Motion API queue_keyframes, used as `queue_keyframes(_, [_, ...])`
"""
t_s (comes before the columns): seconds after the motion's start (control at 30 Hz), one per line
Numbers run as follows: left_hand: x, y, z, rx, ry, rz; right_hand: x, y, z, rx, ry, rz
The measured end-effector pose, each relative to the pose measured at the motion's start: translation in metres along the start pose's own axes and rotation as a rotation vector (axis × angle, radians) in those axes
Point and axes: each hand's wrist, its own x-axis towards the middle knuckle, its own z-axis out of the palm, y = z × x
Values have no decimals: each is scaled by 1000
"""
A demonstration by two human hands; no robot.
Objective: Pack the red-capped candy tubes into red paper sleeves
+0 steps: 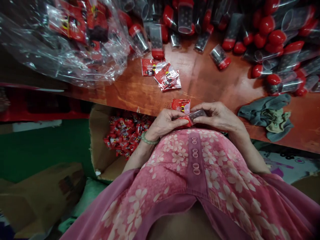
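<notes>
A small clear tube (198,115) with a red end lies sideways between my hands at the table's near edge. My left hand (167,122), with a green bead bracelet at the wrist, pinches the red end. The fingers of my right hand (217,116) close round the clear end. Dark contents show through the tube wall. Just behind my left fingers a red printed packet (181,105) rests on the wooden table (135,90). Farther back, several more red packets (167,75) overlap one another.
Many red-capped tubes (276,37) cover the back and right. A plastic bag (82,53) of red packets stands back left. Crumpled cloths (270,115) lie at right. Below the left edge, a cardboard box (100,143) holds small red items (126,133).
</notes>
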Motion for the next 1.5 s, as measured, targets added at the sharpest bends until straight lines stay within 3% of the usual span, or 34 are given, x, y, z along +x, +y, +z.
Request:
queue_keyframes(0.17, [10, -3, 1, -12, 15, -8, 3, -4, 0, -179, 50, -90])
queue_keyframes(0.33, [20, -6, -5, -37, 12, -24, 10, 7, 1, 68, 47, -13])
queue_keyframes(0.5, [21, -7, -2, -14, -8, -15, 9, 11, -3, -50, 34, -83])
queue_keyframes(0.63, [22, -3, -1, -43, 46, -1, 12, 19, -4, 231, 31, 45])
queue_keyframes(0.77, [13, -1, -13, -209, 146, -22, 14, 27, 3, 404, 148, 96])
queue_keyframes(0.9, [-2, -5, -13, -431, 107, -20, 17, 24, 12, 506, 290, 73])
queue_keyframes(1.07, [5, -12, 8, -457, 310, 68, 30, 13, 23, 537, 355, 34])
queue_keyframes(1.3, [21, -15, 10, -390, 519, 102, 35, 12, 31, 484, 190, -50])
queue_keyframes(1.5, [22, -23, 12, -106, 671, 156, 37, 17, 42, 353, 327, -126])
